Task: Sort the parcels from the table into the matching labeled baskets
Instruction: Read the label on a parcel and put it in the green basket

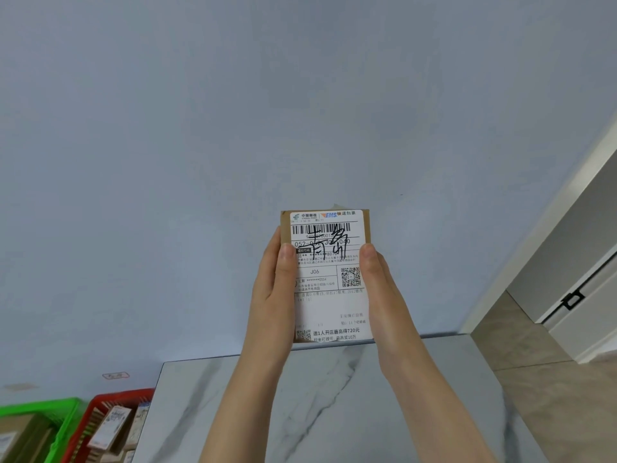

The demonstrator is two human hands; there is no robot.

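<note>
Parcel point(329, 275), a flat cardboard box, looks light and stiff; left hand point(273, 295) and right hand point(384, 295) clasp its long side edges, probably the surest hold.

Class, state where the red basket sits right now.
In the head view, the red basket sits at lower left, between the green basket and the marble table's left edge.

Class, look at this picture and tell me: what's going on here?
A person holds a brown parcel upright in both hands, left hand and right hand gripping its side edges, shipping label facing the camera, above the marble-patterned table. At lower left, a red basket and a green basket hold parcels.
</note>
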